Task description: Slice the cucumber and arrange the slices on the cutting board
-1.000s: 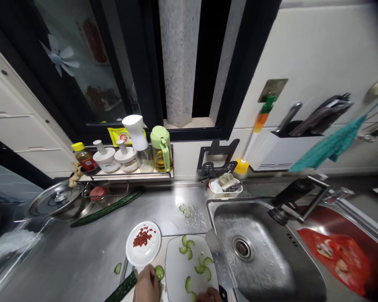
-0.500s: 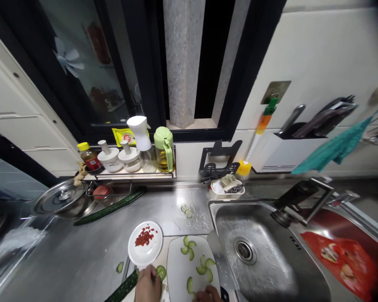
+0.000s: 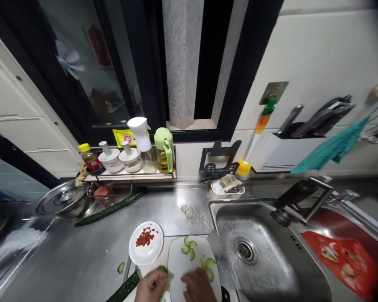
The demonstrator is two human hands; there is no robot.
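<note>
My left hand (image 3: pixel 151 286) is pinched closed at the left edge of an oblong white plate (image 3: pixel 176 247). A pale green sliver, apparently a cucumber slice (image 3: pixel 167 283), shows blurred at its fingertips. My right hand (image 3: pixel 199 286) is low over the plate, fingers pointing left and blurred; I cannot tell whether it grips anything. Fanned cucumber pieces lie on the plate in a far cluster (image 3: pixel 189 248) and a nearer cluster (image 3: pixel 208 266), the latter partly behind my right hand. A cut cucumber (image 3: pixel 124 288) lies left of my left hand, and a cucumber end (image 3: pixel 162 268) rests behind its fingers.
A round white plate (image 3: pixel 145 256) holds red goji-like berries (image 3: pixel 145 237). A knife blade (image 3: pixel 222 256) lies between the oblong plate and the sink (image 3: pixel 255 222). A whole cucumber (image 3: pixel 110 209) lies by the condiment rack (image 3: pixel 151 175). Thin slices (image 3: pixel 187 212) sit on the wet counter.
My left hand has closed into a pinch and shifted slightly right. My right hand has moved up and left over the plate, covering the cucumber piece at its near end.
</note>
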